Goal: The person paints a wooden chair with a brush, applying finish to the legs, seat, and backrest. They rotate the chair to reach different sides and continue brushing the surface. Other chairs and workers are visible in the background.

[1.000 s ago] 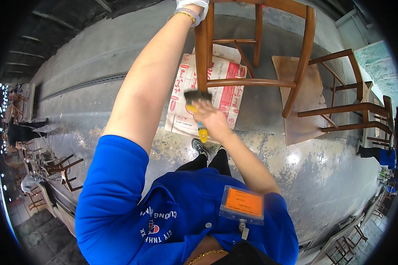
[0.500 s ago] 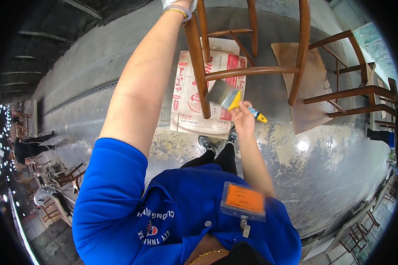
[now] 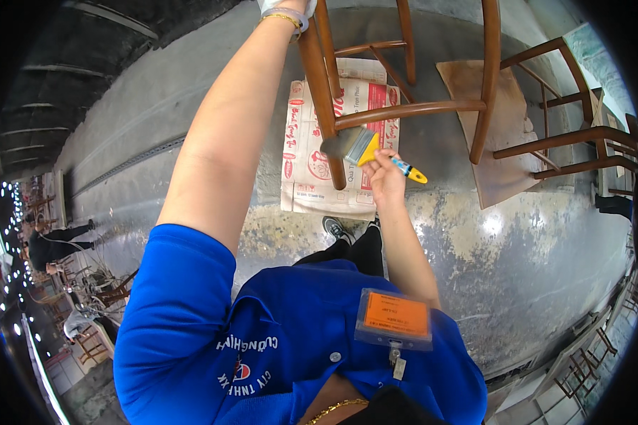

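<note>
A brown wooden chair (image 3: 411, 111) is tilted up in front of me, with its legs pointing down toward me. At the top edge, my left hand (image 3: 288, 7), in a white glove, is beside the upper part of one chair leg; its fingers are cut off from view. My bare right hand (image 3: 386, 176) is closed round the handle of a wide flat paintbrush (image 3: 365, 146) with a yellow ferrule end and a blue-and-yellow handle. The dark bristles lie across the lower end of the near-left leg (image 3: 328, 122), seemingly against it.
Flattened printed cardboard (image 3: 306, 188) lies on the floor beneath the chair. To the right, a second wooden chair (image 3: 571, 145) rests on a brown sheet (image 3: 485, 106). My shoes (image 3: 339, 230) are at the cardboard's near edge. Another person (image 3: 53, 244) is at the far left among more chairs.
The paintbrush has shifted slightly left and down across the leg, turning flatter, with my right hand moving along. My left arm stays nearly where it was.
</note>
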`<state>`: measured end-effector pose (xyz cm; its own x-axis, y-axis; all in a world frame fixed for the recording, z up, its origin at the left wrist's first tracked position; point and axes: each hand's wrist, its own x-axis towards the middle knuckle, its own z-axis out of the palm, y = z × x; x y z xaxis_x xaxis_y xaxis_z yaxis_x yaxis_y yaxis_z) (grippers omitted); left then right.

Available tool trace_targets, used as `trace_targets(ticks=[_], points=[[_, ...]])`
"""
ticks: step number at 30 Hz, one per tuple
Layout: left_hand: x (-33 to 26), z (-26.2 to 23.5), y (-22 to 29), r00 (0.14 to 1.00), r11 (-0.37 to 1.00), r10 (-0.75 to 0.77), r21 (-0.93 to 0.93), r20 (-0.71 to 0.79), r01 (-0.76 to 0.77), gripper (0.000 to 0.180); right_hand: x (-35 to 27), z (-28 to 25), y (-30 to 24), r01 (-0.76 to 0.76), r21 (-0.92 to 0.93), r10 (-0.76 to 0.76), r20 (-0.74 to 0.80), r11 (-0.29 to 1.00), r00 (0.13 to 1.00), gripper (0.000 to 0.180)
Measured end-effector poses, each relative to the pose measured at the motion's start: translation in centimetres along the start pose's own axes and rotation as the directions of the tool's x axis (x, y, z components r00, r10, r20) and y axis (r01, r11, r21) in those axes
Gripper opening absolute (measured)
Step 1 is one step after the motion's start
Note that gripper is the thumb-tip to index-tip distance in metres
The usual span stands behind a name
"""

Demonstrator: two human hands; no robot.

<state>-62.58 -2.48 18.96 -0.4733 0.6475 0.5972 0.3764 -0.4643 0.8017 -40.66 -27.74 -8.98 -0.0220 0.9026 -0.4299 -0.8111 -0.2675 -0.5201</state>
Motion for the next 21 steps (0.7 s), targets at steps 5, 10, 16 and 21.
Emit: trace_targets(ticks=[5, 10, 16, 21], points=[[-0.5, 0.2, 0.6, 0.997, 0.993, -0.076, -0.094, 0.021, 0.078, 0.027, -3.3, 3.3, -3.5, 0.076, -0.664, -0.159, -0.065, 0.744, 0.985, 0.016], [-1.3, 0.6, 0.9, 0.98, 0.964, -0.188, -0.18, 0.06, 0.195, 0.023, -2.9, 5.2, -6.2, 0.529, -0.674, -0.353, 0.396, 0.515, 0.848, 0.015], [-2.4, 1.2, 0.0, 0.985, 0.965, -0.162, -0.202, 0.053, 0.17, 0.018, 3.8, 3.3, -16.8, 0.519, -0.823, -0.491, 0.362, 0.231, 0.792, 0.013], [-2.2, 1.7, -1.0, 0.948, 0.941, -0.316, -0.139, -0.03, 0.309, 0.022, 4.6, 1.8, -23.9, 0.414, -0.876, -0.789, 0.431, -0.249, 0.437, 0.018]])
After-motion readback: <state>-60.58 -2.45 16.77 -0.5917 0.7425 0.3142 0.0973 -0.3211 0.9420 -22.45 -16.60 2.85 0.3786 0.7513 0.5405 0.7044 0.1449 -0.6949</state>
